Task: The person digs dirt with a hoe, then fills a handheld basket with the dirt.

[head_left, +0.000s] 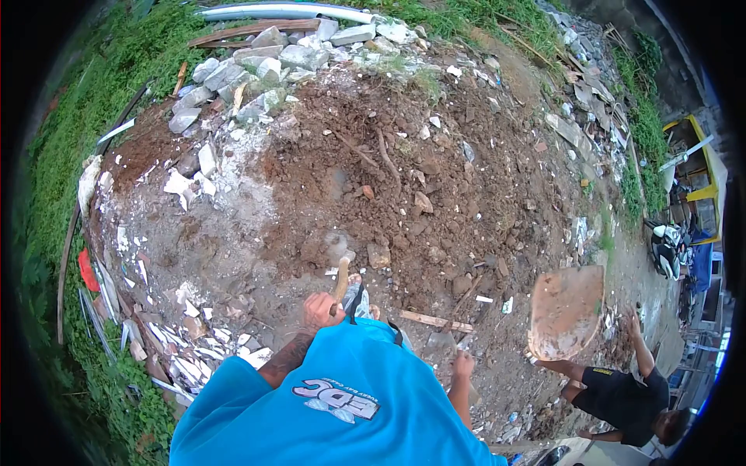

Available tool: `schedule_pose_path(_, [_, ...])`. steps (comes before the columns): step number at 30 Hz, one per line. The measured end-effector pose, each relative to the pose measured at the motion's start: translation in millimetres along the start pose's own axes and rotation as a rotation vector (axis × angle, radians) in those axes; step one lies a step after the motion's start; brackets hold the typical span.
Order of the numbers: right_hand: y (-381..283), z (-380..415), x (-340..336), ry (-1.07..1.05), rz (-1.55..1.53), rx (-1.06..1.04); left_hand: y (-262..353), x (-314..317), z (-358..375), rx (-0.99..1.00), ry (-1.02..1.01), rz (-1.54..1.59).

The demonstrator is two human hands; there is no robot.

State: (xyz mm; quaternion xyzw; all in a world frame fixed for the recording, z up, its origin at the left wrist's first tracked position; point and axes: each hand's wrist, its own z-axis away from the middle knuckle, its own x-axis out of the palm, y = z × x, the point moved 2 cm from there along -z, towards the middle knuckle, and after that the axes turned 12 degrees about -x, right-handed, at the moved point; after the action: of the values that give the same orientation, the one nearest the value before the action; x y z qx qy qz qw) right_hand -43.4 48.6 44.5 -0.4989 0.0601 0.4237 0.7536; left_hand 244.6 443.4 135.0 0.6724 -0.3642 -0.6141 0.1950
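At the lower centre, my left hand is closed around a curved wooden tool handle. The handle points forward from my fist over the soil, and its far end has a pale tip. My right hand is lower on the right side, its fingers curled; I cannot tell what is in them. Beneath both hands lies broken brown soil with stones and roots. A wooden strip lies between my hands, just ahead of the right one. My feet show partly in front of my blue shirt.
A person in dark clothes is at the right. A large, soil-smeared rounded panel overlaps that person's legs. Rubble blocks lie at the back, with pipes behind. Broken tiles cover the left front; a motorbike stands far right.
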Motion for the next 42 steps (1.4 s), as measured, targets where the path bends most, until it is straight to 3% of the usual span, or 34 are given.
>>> schedule_pose_path(4, [-90, -43, 42, -0.097, -0.049, -0.128, 3, -6, -26, 0.024, -0.043, 0.023])
schedule_pose_path(8, [-163, -42, 88, -0.163, 0.163, -0.32, -1, -3, -40, 0.05, -0.033, 0.045])
schedule_pose_path(12, [-156, -49, 111, -0.278, 0.249, -0.396, 4, -7, -53, 0.03, -0.069, 0.054])
schedule_pose_path(15, [-140, -51, 107, -0.36, 0.191, -0.268, 5, -3, -56, 0.028, -0.09, 0.042])
schedule_pose_path(26, [-58, -100, 26, -0.329, 0.336, -0.09, 18, 11, -42, -0.126, -0.099, -0.099])
schedule_pose_path(29, [-70, -144, 27, -0.313, 0.553, -0.207, 24, 11, -44, -0.213, -0.043, -0.196])
schedule_pose_path(30, [-83, -159, 31, -0.36, 0.477, -0.192, 30, 12, -46, -0.267, -0.03, -0.214])
schedule_pose_path(33, [-64, -253, 52, -0.509, 0.619, -0.234, 43, 25, -78, -0.417, 0.098, -0.281])
schedule_pose_path(35, [-112, -288, 77, -0.418, 0.568, -0.311, 48, 35, -112, -0.424, 0.212, -0.334])
schedule_pose_path(39, [-41, -406, 65, -0.461, 0.538, -0.249, 45, 45, -148, -0.527, 0.311, -0.298])
schedule_pose_path(41, [-32, -436, 51, -0.44, 0.564, -0.155, 48, 49, -156, -0.536, 0.245, -0.279])
schedule_pose_path(42, [-16, -457, 43, -0.436, 0.714, -0.123, 41, 43, -153, -0.537, 0.242, -0.298])
